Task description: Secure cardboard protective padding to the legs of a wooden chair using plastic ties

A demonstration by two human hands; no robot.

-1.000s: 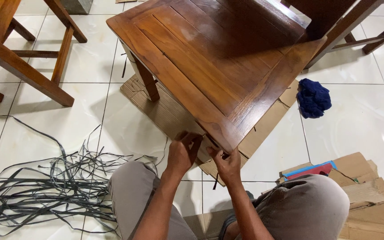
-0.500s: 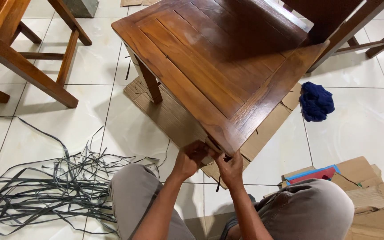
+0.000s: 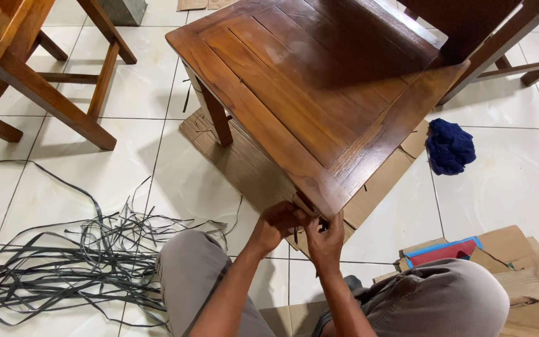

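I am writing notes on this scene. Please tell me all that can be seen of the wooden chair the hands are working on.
The wooden chair has a square seat of dark, glossy brown slats inside a wider frame. It stands upright on flattened cardboard on the tiled floor. One front leg shows; the backrest is cut off at the top edge. The left hand and right hand touch its near corner, where a thin dark strip hangs.

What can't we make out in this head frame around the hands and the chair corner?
- Head view: what the left hand and right hand pinch under the chair seat corner; fingers and the seat edge cover it.
- Grip on the thin dark strip: too small to tell.
- Near chair leg: hidden by both hands.
- Chair back: cut off by the top edge.
- Cardboard box: partly cut by the right edge.
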